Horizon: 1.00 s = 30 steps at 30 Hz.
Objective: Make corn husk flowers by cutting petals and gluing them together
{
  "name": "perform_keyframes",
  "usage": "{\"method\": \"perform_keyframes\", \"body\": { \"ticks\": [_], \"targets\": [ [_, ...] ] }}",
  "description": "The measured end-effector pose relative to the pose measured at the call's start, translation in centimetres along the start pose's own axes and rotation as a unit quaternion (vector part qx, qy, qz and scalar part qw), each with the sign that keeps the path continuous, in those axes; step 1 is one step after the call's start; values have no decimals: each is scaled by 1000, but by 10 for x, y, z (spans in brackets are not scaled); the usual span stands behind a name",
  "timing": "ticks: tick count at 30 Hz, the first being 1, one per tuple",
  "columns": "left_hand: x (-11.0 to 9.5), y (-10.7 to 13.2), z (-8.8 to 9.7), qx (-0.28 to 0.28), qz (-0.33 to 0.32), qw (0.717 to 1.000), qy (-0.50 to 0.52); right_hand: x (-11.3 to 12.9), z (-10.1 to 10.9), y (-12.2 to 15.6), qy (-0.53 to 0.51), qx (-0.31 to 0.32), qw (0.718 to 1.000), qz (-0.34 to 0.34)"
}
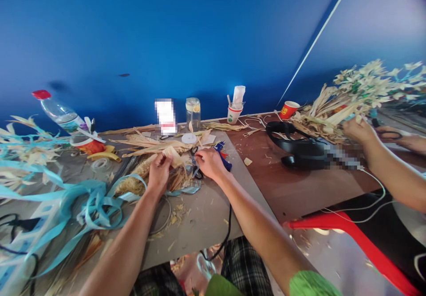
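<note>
Pale husk was pinched in your left hand, above the grey table in the head view. Your right hand was curled just beside it, near a dark blue tool; whether that hand held anything could not be told.

That pale husk strip looks dry, papery, totally matt; blue ribbon is satiny cloth, red-capped bottle glossy clear plastic.

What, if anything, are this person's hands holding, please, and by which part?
The left hand pinches a husk by its left edge; whether the right hand holds anything cannot be told.
</note>
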State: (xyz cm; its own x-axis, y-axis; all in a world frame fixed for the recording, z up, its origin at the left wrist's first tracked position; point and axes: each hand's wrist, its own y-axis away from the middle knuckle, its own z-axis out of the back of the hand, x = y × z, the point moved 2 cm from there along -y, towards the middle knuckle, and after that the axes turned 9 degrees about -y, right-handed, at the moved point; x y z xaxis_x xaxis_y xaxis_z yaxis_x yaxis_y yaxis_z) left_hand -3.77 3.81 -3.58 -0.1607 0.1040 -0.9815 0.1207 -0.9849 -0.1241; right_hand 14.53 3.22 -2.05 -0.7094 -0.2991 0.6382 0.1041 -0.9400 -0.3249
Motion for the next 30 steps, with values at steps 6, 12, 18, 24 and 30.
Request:
{"method": "perform_keyframes", "body": {
  "ticks": [6, 12, 18, 24, 30],
  "targets": [
    [4, 0, -2, 32, 44, 995, 86, 4, -4, 6, 95, 38, 995, -2],
    [5, 0, -3, 50, 56, 989, 127, 2, 0, 4, 113, 64, 991, -30],
    [4, 1, -3, 55, 55, 988, 133, 4, 0, 7, 126, 96, 987, -33],
    [5, 2, -4, 59, 70, 984, 153, 6, -3, 9, 152, 121, 981, -22],
    [6, 3, -6, 56, 87, 981, 164, 11, -3, 10, 147, 139, 976, -80]
  ]
}}
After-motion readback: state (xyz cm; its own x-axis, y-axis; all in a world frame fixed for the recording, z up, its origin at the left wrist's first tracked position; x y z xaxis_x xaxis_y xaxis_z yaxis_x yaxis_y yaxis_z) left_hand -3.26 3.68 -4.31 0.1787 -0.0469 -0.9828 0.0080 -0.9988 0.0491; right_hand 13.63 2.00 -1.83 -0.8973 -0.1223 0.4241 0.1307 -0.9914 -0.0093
